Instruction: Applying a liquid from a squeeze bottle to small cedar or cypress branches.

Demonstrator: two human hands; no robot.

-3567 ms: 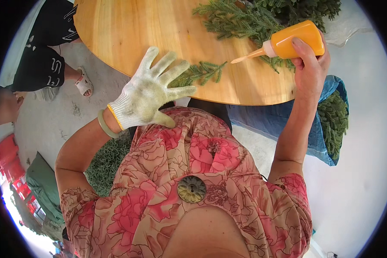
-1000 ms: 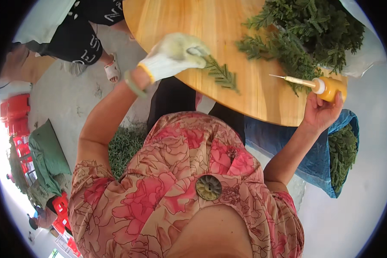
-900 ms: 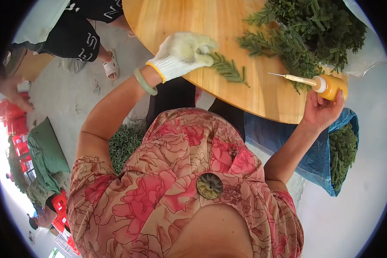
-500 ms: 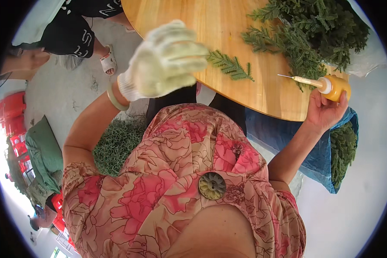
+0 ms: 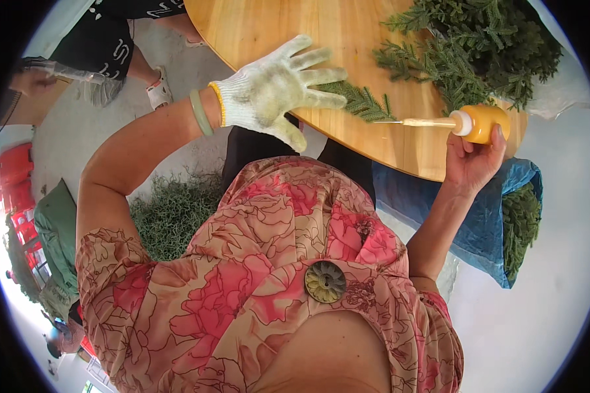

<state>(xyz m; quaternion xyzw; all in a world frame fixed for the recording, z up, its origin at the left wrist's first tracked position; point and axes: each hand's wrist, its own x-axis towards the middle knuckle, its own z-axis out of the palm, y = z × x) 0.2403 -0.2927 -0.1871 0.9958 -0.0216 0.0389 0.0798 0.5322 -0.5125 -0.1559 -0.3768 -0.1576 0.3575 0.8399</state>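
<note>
My left hand [image 5: 275, 92], in a whitish knit glove, is open with its fingers spread over the table's near edge. Its fingertips cover one end of a small green fir sprig [image 5: 364, 103] lying on the wood; whether they touch it cannot be told. My bare right hand [image 5: 473, 157] grips an orange squeeze bottle [image 5: 484, 124] with a white collar and a long pale nozzle. The bottle lies sideways, its thin needle tip pointing left beside the sprig's right end.
A large heap of fir branches [image 5: 488, 49] covers the far right of the round wooden table [image 5: 334, 33]. Beside my right forearm hangs a blue bag [image 5: 475, 232] holding more greenery. Loose green foliage [image 5: 177, 216] lies below my left arm. Another person's leg [image 5: 144, 69] stands at upper left.
My left hand has turned and spread its fingers, moving right toward the sprig. My right hand has brought the bottle left, so the needle tip is now near the sprig.
</note>
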